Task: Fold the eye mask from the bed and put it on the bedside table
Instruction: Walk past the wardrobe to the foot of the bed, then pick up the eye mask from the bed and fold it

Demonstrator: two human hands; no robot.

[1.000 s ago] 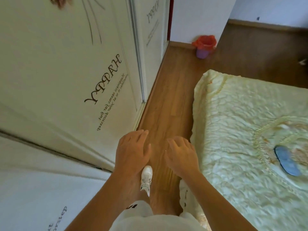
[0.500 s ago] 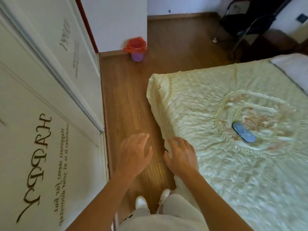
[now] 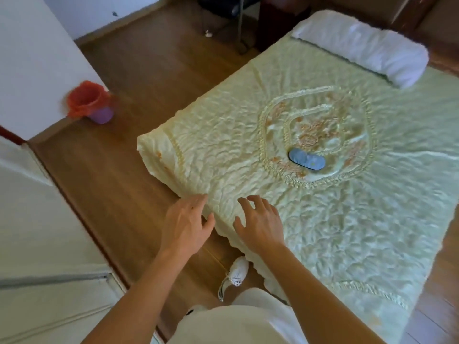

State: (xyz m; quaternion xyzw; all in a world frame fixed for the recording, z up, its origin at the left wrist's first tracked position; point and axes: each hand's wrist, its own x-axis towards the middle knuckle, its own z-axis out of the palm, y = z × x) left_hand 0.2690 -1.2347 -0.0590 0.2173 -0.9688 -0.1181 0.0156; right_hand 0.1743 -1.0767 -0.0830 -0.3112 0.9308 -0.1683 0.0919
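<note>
A blue eye mask [image 3: 307, 161] lies flat in the embroidered round centre of the pale green bed cover [image 3: 223, 150]. My left hand [image 3: 186, 225] hovers open over the bed's near edge, fingers apart and empty. My right hand [image 3: 259, 223] is open too, held above the cover, well short of the mask. No bedside table can be made out clearly in this view.
A white wardrobe [image 3: 37, 219] runs along the left, with a strip of wooden floor [image 3: 104, 175] between it and the bed. A purple bin with an orange bag [image 3: 92, 104] stands by the wall. A rolled white pillow [image 3: 362, 45] lies at the bed's far end; dark furniture [image 3: 236, 11] stands beyond.
The view has swung right from the wardrobe toward the bed, so the whole cover, mask and pillow now show. Both hands stay open and now hover at the bed's edge.
</note>
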